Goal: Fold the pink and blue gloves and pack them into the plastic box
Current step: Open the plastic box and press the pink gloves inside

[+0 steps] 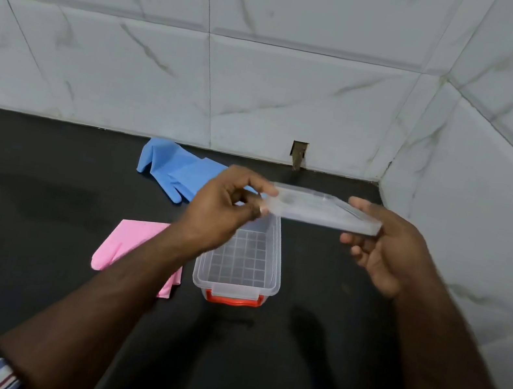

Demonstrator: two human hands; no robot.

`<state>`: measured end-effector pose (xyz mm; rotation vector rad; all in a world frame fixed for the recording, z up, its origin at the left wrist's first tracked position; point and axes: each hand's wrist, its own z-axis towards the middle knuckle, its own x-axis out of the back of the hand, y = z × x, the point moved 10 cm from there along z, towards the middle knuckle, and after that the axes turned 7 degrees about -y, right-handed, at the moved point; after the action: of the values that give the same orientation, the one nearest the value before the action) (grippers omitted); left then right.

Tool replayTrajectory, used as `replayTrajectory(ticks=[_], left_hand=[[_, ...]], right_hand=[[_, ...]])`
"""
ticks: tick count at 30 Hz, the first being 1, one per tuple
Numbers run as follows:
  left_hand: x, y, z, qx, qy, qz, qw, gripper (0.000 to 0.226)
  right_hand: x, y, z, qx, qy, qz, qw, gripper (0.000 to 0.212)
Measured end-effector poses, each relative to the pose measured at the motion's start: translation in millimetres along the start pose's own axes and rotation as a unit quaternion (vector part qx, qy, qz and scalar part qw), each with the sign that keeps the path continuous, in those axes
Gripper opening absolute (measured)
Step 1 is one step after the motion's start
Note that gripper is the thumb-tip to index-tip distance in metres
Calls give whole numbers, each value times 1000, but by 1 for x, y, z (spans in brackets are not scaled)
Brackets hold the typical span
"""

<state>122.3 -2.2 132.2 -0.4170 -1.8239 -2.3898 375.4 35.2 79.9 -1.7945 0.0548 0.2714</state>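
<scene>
Hands — left hand (229, 203) and right hand (383, 247) — pinch the clear flat plastic lid (324, 211) by its ends above the open clear plastic box (273, 266), pink rubber gloves (130, 240) nearer the left.

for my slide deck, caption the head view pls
Both hands hold the clear plastic lid above the open clear plastic box.

Clear, smooth plastic box (239, 260) and lid (324, 211); rubbery matt pink glove (129, 245) and blue glove (177, 170); dark, faintly glossy desk (43, 191); marbled wall tiles (267, 86).
</scene>
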Motion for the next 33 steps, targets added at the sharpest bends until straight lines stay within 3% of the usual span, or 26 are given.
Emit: replayTrajectory(ticks=[4,9,20,23,25,28,33], left_hand=[[-38,-27,-2,57,-67,64,994,33],[-49,-46,-2,76,-53,99,991,26],[-61,-64,-7,108,-48,102,988,29],[-57,-62,-10,110,-45,97,988,31],[-43,-59,-11,108,-31,100,989,31],[-4,-59,-15,121,8,90,988,30],[92,-85,-37,170,146,54,973,23]], right_hand=[[43,13,2,2,50,-52,997,26],[89,48,1,-16,165,-176,970,22],[112,125,8,-67,211,-231,947,17],[116,119,5,-50,216,-313,923,25],[115,106,-1,-34,233,-379,895,28],[103,86,-7,-10,243,-405,882,31],[50,39,-12,54,212,-317,923,28]])
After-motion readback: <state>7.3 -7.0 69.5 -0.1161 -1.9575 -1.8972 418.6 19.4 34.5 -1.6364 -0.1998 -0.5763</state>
